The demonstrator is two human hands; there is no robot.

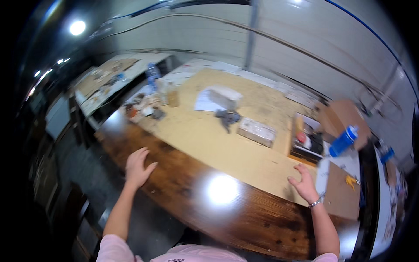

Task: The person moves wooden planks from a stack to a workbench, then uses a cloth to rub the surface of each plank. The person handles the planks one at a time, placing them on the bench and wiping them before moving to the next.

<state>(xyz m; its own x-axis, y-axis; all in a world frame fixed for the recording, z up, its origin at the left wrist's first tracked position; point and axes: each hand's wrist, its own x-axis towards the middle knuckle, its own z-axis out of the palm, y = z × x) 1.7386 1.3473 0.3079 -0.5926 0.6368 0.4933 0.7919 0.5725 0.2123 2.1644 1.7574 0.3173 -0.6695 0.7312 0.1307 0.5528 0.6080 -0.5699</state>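
I have both hands empty and spread: my left hand (137, 168) lies flat on the dark glossy front of the desk (244, 218), and my right hand (303, 183) hovers with fingers splayed at the edge of the pale board (205, 131) that covers the desk's middle. I judge this as a settling-in or reaching stage, nothing gripped yet; any pick-up from here calls for a long reach forward, since the grey bundle (228, 117), the flat box (256, 131) and the white paper (216, 98) sit well apart from me. The blue bottle (343, 140) is blurred, and the clutter far left is too small to identify.
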